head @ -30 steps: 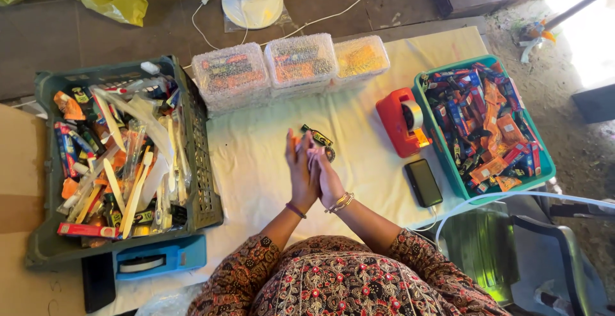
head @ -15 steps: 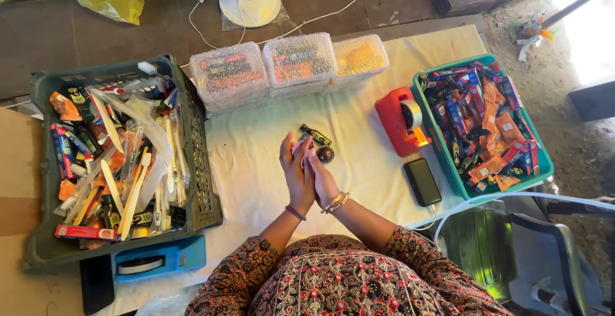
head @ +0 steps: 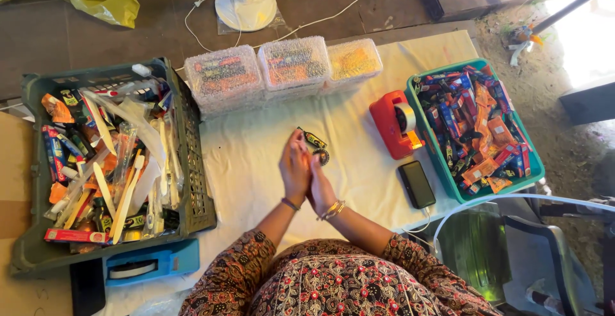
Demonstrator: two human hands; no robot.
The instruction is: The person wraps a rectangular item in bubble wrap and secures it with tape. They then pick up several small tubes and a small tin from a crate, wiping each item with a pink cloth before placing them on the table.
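Note:
My left hand [head: 295, 168] and my right hand [head: 321, 191] are pressed flat, palm to palm, over the white cloth [head: 250, 162] in the middle of the table. Their fingers are stretched out and nothing shows between them. Just past the fingertips a small dark and yellow packet [head: 314, 140] lies on the cloth, with a small round dark piece [head: 323, 157] beside it. My right hand's fingers are nearest to that round piece. Bangles sit on both wrists.
A dark crate [head: 192, 181] full of mixed packets stands at the left, with a blue tape dispenser [head: 150, 265] in front of it. Three clear lidded boxes [head: 291, 66] line the far edge. At the right are a red tape dispenser [head: 397, 124], a black phone [head: 416, 184] and a teal tray [head: 532, 175] of wrappers.
My hands have drawn back toward my body, still pressed together. The small packet that was at the fingertips now lies alone on the cloth.

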